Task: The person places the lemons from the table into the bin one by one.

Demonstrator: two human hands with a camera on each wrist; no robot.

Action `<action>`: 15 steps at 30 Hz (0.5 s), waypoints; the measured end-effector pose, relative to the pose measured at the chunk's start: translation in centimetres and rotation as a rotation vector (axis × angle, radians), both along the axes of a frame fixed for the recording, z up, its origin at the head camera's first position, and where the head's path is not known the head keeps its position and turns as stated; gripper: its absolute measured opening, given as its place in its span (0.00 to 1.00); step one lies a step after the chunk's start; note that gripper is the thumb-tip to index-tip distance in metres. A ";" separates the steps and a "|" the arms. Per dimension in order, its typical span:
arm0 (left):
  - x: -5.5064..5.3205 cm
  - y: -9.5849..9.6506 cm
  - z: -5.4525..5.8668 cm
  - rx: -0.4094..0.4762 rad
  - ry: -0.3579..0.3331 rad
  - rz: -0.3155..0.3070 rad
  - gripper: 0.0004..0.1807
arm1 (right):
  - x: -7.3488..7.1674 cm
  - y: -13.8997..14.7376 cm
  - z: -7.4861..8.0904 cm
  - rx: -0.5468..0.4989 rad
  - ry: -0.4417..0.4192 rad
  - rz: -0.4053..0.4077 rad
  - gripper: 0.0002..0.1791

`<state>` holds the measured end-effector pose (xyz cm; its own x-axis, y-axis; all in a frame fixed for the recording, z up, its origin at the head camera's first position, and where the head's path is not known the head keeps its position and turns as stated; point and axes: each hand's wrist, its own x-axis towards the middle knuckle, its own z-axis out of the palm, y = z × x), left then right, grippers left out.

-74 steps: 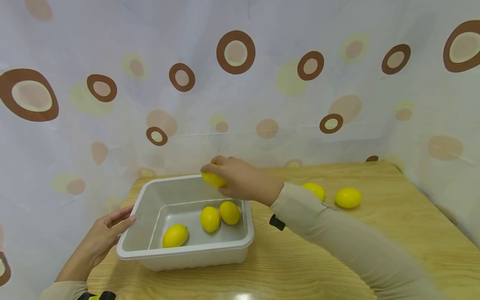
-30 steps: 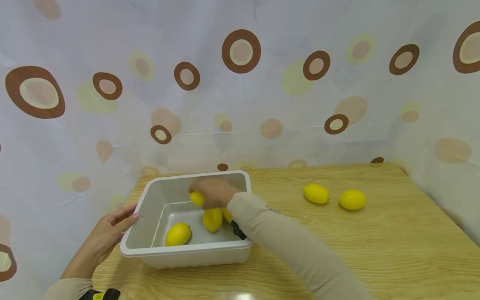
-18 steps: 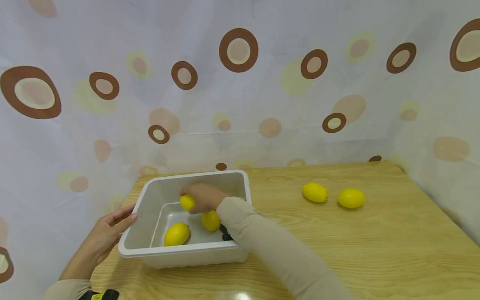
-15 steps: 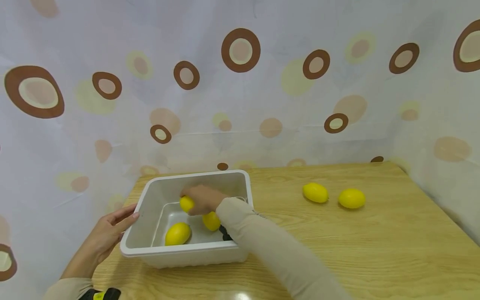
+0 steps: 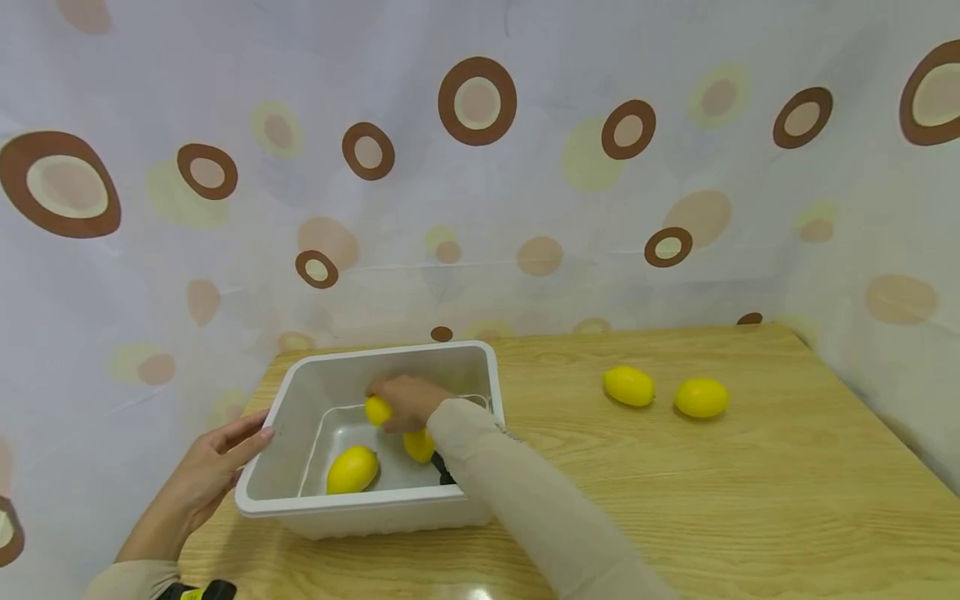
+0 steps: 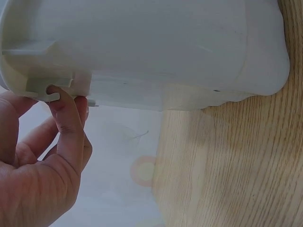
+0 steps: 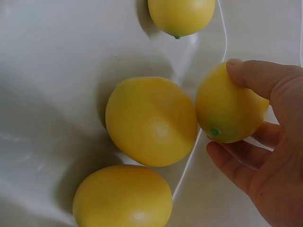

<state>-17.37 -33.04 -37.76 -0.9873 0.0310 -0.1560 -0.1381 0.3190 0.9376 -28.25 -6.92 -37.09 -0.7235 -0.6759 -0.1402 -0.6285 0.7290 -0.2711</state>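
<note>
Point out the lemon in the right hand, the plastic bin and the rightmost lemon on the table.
Held lemon (image 7: 229,105): right wrist view, on its exposed side.
Plastic bin (image 5: 352,501): head view, on its front rim.
Rightmost lemon (image 5: 701,398): head view, mid-body.

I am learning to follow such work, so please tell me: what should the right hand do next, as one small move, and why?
Probably the right hand should gently loosen its grip on the held lemon, since this lemon is low inside the white bin, close beside a neighbouring lemon, and the left hand holds the bin's edge.
</note>
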 end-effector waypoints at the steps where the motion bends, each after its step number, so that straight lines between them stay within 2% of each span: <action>1: 0.0 -0.1 0.0 -0.003 0.003 -0.001 0.38 | 0.0 0.0 0.0 -0.003 -0.005 -0.003 0.29; 15: 0.2 -0.1 -0.1 0.032 0.017 -0.004 0.37 | -0.2 0.0 -0.4 -0.008 -0.012 0.001 0.29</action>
